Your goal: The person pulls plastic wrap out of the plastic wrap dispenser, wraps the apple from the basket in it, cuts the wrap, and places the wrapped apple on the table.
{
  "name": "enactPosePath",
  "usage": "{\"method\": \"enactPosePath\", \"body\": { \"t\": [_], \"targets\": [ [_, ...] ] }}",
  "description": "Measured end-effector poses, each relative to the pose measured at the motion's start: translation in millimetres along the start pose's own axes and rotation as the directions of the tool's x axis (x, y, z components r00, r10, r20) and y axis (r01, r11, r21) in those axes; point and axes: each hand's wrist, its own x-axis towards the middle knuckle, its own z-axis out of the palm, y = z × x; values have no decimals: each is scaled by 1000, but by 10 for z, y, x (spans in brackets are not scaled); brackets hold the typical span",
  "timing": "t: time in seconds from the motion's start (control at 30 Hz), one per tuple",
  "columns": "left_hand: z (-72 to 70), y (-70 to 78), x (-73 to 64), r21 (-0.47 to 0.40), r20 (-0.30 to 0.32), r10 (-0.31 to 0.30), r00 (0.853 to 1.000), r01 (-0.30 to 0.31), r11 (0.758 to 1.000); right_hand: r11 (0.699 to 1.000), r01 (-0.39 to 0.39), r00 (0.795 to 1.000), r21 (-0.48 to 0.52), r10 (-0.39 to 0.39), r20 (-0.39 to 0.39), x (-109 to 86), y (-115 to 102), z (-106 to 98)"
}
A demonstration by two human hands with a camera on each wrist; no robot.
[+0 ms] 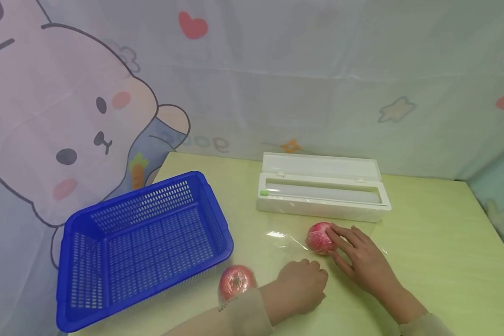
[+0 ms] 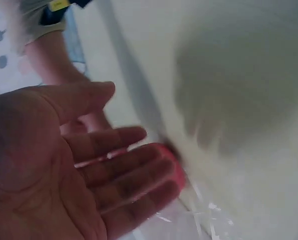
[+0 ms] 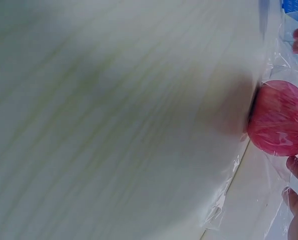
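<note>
A red apple [image 1: 319, 238] sits on a sheet of clear cling film [image 1: 282, 238] on the table, with film over its skin in the right wrist view. My right hand [image 1: 359, 256] touches its right side, fingers spread and fairly straight, thumb low beside it. Left of it, nearer the front, is my left hand [image 1: 302, 285], held apart from the apple. The left wrist view shows the left palm [image 2: 48, 170] bare, its fingers loosely extended and holding nothing. A second apple [image 1: 236, 281], wrapped in shiny film, lies by my left forearm, partly hidden by the sleeve.
A white cling film box [image 1: 323, 210] stands behind the apple, lid raised, with a film roll [image 1: 319, 192] inside and a green slider [image 1: 264, 192] at its left end. To the left is a blue perforated basket [image 1: 224, 233]. A printed cloth [image 1: 319, 93] hangs behind the table.
</note>
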Motion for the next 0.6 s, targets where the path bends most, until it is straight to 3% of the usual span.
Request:
{"method": "enactPosePath", "body": {
  "t": [0.07, 0.2, 0.4, 0.5, 0.6],
  "targets": [
    [46, 11, -12, 36, 26, -78, 997, 77, 996, 1000, 3, 1000, 6, -3, -4, -1, 12, -7],
    [76, -86, 11, 122, -28, -176, 984, 178, 976, 1000, 7, 1000, 1, -7, -3, -17, 31, 2],
    [43, -277, 99, 34, -82, -254, 964, 258, 966, 1000, -19, 1000, -9, 19, 17, -15, -1, -26],
    [28, -369, 163, -3, -74, -285, 956, 285, 958, 1000, -23, 999, -6, 24, 23, 1, -28, -45],
    [0, -437, 227, 16, -54, -305, 951, 306, 952, 1000, -24, 999, -4, 24, 25, 1, -28, -39]
  ]
}}
